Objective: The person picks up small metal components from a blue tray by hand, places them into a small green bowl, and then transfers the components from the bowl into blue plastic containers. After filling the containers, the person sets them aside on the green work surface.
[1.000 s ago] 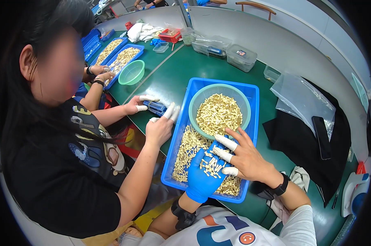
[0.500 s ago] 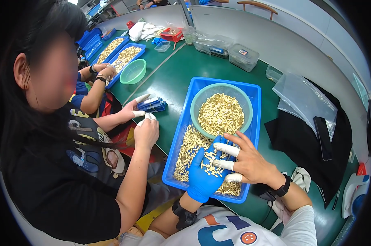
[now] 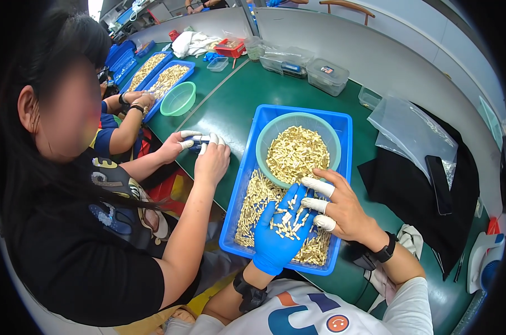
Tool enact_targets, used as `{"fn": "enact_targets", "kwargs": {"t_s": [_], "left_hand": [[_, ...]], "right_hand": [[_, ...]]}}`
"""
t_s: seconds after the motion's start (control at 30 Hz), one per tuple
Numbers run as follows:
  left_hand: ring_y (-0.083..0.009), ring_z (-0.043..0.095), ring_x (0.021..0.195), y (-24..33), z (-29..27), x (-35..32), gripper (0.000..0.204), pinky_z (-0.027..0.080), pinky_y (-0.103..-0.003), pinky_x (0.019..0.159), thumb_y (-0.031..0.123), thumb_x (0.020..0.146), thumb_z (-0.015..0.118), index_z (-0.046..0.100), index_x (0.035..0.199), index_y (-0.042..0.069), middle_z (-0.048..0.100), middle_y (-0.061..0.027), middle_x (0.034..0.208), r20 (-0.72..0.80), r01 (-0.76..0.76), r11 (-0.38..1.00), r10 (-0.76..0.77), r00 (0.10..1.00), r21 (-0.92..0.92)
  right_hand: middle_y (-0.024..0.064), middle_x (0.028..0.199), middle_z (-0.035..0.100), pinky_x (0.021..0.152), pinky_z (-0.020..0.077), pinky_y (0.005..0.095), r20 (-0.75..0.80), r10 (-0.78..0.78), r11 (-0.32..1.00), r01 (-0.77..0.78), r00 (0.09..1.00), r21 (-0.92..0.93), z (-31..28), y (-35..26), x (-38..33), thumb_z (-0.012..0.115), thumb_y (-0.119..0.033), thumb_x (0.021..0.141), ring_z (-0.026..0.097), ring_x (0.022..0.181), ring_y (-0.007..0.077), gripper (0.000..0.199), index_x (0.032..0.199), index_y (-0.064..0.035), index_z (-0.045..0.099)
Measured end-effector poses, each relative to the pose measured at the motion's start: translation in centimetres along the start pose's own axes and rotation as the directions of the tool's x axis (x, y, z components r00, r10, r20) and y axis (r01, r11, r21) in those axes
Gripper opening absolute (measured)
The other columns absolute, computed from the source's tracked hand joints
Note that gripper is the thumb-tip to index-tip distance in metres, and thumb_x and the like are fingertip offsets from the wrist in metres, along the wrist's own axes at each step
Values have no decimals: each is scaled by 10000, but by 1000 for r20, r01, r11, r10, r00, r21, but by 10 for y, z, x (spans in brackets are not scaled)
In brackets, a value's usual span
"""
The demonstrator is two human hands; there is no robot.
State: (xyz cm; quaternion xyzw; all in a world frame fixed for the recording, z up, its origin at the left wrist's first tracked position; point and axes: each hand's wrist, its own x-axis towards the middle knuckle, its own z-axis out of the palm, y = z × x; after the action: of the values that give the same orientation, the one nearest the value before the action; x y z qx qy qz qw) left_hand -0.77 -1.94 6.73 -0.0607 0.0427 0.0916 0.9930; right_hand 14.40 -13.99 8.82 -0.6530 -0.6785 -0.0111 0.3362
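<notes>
Since the frame 0.5 s back the co-worker's hands have come together over a small blue thing at the tabletop edge, and the person's own hands have barely shifted, right fingers a bit closer to the glove.

Left hand (image 3: 279,237), in a blue glove, lies palm up and open over the blue tray (image 3: 342,120), fingers apart, w/ a small heap of brass parts (image 3: 289,218) on the palm. Right hand (image 3: 342,209), bare but w/ white finger cots on three fingers, is spread open just beside the glove, cot tips touching the parts on the palm. Neither hand is clamped on anything. More of the same parts lie loose in the tray under both hands, and the green bowl (image 3: 270,142) at the tray's far end is well filled w/ them.

Step in hand, as I read it: sorting or checking parts on the palm, right fingers pushing them about. Next move prob. calls for a light pinch w/ the cot tips to lift single pieces w/o tipping the palm, since the heap sits loose and could spill back into the tray.

Co-worker's hands (image 3: 200,146), also w/ cots, sit left on the green tabletop (image 3: 230,106). A clear bag (image 3: 412,125) lies to the right.
</notes>
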Motion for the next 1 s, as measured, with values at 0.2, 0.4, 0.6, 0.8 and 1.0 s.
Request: {"fn": "enact_targets", "kwargs": {"t_s": [0.2,0.4,0.6,0.8,1.0], "left_hand": [[-287,381,1333,3,-13,-2,554,307,-443,1113,330,989,351,302,1466,52,361,-150,1477,-8,-14,995,15,1000,100],[-302,392,1328,5,-8,6,540,313,-431,1116,296,993,361,310,1447,10,366,-161,1471,6,-27,999,26,1000,28],[-269,421,1307,32,49,60,517,332,-397,1102,259,993,412,342,1420,-23,403,-148,1449,-120,-187,914,244,962,360],[-225,490,1237,43,44,73,445,385,-347,1046,252,985,483,467,1333,-26,498,-126,1365,113,-186,155,393,913,970],[-322,616,981,44,26,-13,317,495,-389,839,289,936,556,630,1108,33,623,-184,1064,184,18,-798,160,970,602]], "right_hand": [[169,1374,468,1023,336,555,107,-91,992,99,990,-75,0,-15,6,563,-402,892,388,1278,423,418,1179,-108,641],[166,1357,483,1015,349,537,-79,-12,1000,12,997,-2,-10,-4,2,601,-334,866,406,1267,411,378,1158,-96,641],[154,1319,512,990,377,516,-202,-11,1000,8,979,-16,-25,-6,6,650,-219,814,444,1240,381,339,1119,-71,645],[160,1318,513,986,385,513,-231,-41,997,27,972,-67,-32,-7,5,626,-223,836,457,1227,387,325,1116,-59,635],[161,1307,527,974,403,508,-248,-69,997,56,966,-58,-34,-7,5,603,-203,858,476,1212,384,301,1115,-47,631]]}}
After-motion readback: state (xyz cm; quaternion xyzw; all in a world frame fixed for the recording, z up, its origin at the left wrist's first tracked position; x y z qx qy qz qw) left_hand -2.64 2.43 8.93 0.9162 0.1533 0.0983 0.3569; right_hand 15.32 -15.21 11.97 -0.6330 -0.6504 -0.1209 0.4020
